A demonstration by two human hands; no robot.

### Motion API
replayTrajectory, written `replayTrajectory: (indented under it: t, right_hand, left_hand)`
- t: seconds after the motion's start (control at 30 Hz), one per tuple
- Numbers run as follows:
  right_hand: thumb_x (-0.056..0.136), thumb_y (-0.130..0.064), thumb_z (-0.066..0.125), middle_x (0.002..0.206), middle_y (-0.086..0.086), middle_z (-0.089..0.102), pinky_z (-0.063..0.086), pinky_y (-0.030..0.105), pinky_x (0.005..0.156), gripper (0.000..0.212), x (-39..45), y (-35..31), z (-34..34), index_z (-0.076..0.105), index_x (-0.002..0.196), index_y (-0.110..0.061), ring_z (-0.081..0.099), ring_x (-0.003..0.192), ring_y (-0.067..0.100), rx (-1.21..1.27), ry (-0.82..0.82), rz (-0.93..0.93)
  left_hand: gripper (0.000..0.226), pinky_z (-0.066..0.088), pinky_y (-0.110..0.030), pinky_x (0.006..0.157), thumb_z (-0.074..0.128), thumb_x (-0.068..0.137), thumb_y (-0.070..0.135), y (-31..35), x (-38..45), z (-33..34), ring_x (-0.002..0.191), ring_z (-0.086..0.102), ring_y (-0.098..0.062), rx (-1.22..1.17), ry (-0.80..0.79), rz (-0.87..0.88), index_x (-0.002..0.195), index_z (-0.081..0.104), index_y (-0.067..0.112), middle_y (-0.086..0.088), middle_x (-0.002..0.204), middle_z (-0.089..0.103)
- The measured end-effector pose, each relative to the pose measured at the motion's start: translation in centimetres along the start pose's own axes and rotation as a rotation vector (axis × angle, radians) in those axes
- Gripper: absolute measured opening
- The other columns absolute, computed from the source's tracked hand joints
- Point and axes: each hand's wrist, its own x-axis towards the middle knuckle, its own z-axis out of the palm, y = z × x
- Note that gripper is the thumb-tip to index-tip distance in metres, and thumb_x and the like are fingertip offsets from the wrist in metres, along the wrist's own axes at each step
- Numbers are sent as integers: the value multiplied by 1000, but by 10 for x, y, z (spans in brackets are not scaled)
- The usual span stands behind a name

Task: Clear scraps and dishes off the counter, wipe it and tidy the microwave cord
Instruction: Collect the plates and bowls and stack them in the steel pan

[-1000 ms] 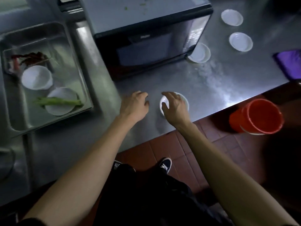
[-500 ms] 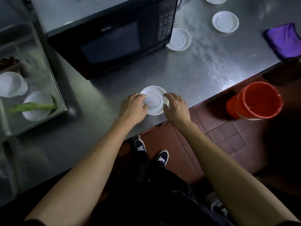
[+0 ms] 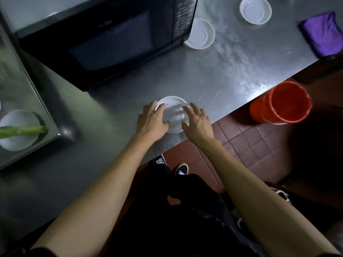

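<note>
One brand word is seen, printed in pale letters on the door of the microwave (image 3: 104, 43), upper left of the frame, above the dark window; it is blurred and can only be read as something like "Haier". Rows of small key labels are seen on the keypad (image 3: 182, 17) at the door's right, too small to be read.

An orange-red bucket (image 3: 282, 102) stands on the red-brown tiled floor (image 3: 246, 141) at the right of the frame, just beyond the bench edge. At bottom centre, two dark sneakers (image 3: 169, 165) with white markings rest on the tiles.
</note>
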Motion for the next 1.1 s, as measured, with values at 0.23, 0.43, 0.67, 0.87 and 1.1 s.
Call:
replayTrajectory:
  t: [0.23, 0.43, 0.67, 0.87, 1.1]
  right_hand:
    - [96, -15, 51, 155, 8, 36, 39, 48, 103, 51, 5, 8, -1, 41, 146, -17, 38, 135, 34, 55, 30, 35]
    - [95, -9, 47, 153, 9, 40, 42, 50, 100, 49, 11, 30, -13, 47, 143, -15, 42, 132, 37, 81, 77, 53]
    - [94, -12, 49, 156, 8, 37, 40, 51, 104, 53, 12, 58, -22, 44, 146, -16, 39, 136, 35, 83, 51, 45]
    - [96, -15, 49, 156, 6, 37, 39, 50, 103, 51, 15, 63, -25, 44, 146, -18, 38, 136, 33, 82, 24, 11]
    - [97, -14, 51, 154, 7, 38, 39, 49, 101, 49, 19, 60, -24, 44, 145, -17, 40, 134, 34, 85, 25, -48]
  left_hand:
    - [84, 43, -55, 98, 68, 76, 62, 19, 8, 6, 141, 25, -30, 143, 44, 159, 144, 36, 27, -4, 153, 27]
    - [127, 5, -71, 113, 64, 62, 87, 37, 17, 19, 150, -21, -38, 185, -149, 130, 156, -8, 40, -6, 166, -18]
    - [131, 11, -73, 112, 71, 60, 80, 43, 22, 28, 150, -18, -42, 226, -128, 50, 154, -11, 42, -8, 164, -24]
    - [129, 16, -72, 111, 74, 59, 76, 51, 27, 29, 150, -11, -42, 244, -121, -1, 153, -8, 43, -7, 165, -15]
    - [123, 28, -65, 106, 77, 57, 74, 59, 25, 25, 147, 6, -40, 240, -59, -29, 153, 5, 43, -6, 161, 4]
